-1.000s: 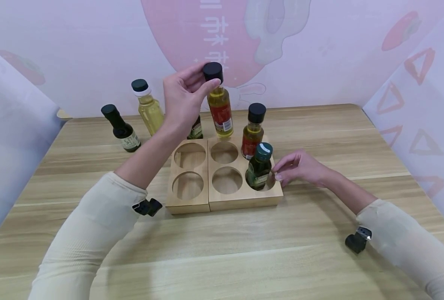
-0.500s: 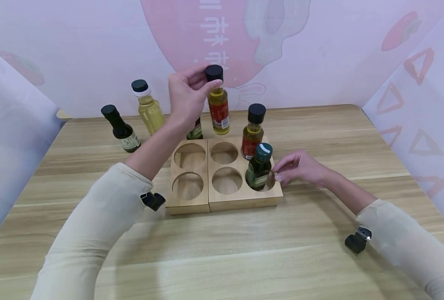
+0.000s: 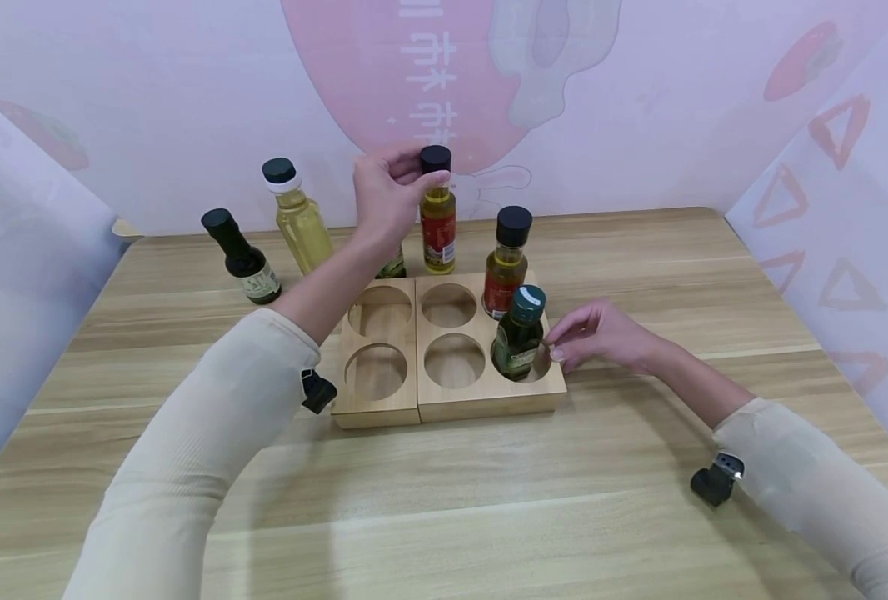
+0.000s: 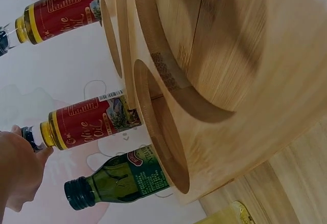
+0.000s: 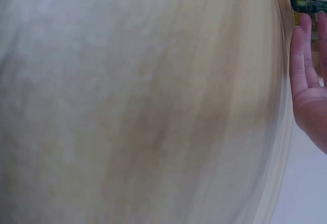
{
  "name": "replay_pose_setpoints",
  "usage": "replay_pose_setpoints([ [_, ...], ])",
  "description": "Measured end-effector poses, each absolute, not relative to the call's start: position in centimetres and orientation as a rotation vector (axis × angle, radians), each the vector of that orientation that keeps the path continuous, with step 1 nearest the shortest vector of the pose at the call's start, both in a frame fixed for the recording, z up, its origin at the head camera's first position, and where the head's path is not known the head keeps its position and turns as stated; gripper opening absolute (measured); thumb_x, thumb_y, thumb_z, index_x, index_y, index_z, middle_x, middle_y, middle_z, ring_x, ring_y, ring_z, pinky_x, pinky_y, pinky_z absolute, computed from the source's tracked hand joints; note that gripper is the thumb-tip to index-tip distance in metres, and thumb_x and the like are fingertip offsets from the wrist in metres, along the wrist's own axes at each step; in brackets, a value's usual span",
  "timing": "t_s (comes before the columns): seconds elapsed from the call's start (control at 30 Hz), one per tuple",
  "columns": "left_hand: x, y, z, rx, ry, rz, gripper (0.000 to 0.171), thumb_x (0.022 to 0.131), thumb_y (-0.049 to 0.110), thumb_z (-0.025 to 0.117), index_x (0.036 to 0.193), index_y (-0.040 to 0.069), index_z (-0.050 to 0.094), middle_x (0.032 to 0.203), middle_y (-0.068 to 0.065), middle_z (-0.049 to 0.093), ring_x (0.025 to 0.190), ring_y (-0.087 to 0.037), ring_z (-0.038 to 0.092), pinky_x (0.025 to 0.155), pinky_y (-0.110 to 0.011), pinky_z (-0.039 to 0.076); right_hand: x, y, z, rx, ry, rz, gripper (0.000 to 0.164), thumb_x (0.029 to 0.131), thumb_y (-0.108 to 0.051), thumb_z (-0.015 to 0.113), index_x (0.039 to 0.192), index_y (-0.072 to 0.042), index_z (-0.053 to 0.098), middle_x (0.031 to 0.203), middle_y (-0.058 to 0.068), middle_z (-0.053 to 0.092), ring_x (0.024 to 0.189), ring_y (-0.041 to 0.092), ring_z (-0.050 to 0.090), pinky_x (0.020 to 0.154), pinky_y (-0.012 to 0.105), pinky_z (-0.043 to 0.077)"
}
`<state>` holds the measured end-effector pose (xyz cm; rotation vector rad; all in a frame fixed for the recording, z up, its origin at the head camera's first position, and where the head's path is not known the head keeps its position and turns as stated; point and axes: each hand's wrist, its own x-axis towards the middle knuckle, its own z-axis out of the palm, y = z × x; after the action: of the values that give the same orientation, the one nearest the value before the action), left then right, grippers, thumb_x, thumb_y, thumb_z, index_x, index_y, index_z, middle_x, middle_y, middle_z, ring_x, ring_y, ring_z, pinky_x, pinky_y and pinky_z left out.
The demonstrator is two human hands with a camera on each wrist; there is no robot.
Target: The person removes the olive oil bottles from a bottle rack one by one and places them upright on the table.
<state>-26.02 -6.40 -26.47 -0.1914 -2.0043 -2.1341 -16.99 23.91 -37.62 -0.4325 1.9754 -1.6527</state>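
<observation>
My left hand (image 3: 389,193) pinches the black cap of a red-labelled olive oil bottle (image 3: 438,233) behind the wooden rack (image 3: 489,408). The bottle is upright; whether its base touches the table, I cannot tell. In the left wrist view the same bottle (image 4: 84,124) appears sideways, beside a green oil bottle (image 4: 122,178). Over at the rack's right edge, my right hand (image 3: 601,337) touches the wood with fairly straight fingers, close to a dark green bottle (image 3: 517,346) in the front right hole. A second red-labelled bottle (image 3: 504,279) sits in the hole behind it.
Left of the rack stand a small dark bottle (image 3: 245,262) with a pale label and a clear bottle (image 3: 301,225) of yellow oil. Two pieces with round holes make up the rack. The wooden table (image 3: 444,508) ends at a printed backdrop (image 3: 639,150).
My left hand has moved right and slightly away with the red-labelled bottle, which has become more upright. The right hand and the rack have stayed where they were.
</observation>
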Motion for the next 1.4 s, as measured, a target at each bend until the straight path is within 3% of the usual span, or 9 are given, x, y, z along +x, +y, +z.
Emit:
replay_pose_setpoints([
  [0.47,-26.61,-5.87,-26.99,-0.075,-2.151,-2.062,0.039,0.09,-0.002,0.078,0.127,-0.004,0.068,0.127,-0.018,0.072,0.115,-0.023,0.071,0.095,-0.022,0.057,-17.03,23.87,-37.69,-0.431,1.979,-1.662,0.019,0.087,0.01,0.074,0.099,-0.004,0.08,0.097,0.006,0.077,0.08,0.019,0.075,0.075,0.038,0.066],
  [0.87,-26.88,-6.06,-27.42,-0.086,-2.17,-2.068,0.036,0.091,-0.003,0.077,0.125,-0.004,0.067,0.126,-0.019,0.071,0.114,-0.023,0.071,0.095,-0.022,0.057,-17.1,23.91,-37.7,-0.433,1.983,-1.654,0.016,0.088,0.01,0.073,0.102,0.003,0.078,0.097,0.005,0.077,0.08,0.019,0.075,0.075,0.038,0.066],
  [1.4,-26.75,-6.29,-27.49,-0.121,-2.252,-1.993,0.042,0.093,0.002,0.076,0.133,-0.002,0.062,0.133,-0.017,0.068,0.119,-0.023,0.069,0.099,-0.022,0.055,-17.11,23.91,-37.7,-0.437,1.977,-1.661,0.016,0.088,0.01,0.073,0.101,0.003,0.078,0.097,0.004,0.077,0.079,0.02,0.075,0.075,0.038,0.066],
])
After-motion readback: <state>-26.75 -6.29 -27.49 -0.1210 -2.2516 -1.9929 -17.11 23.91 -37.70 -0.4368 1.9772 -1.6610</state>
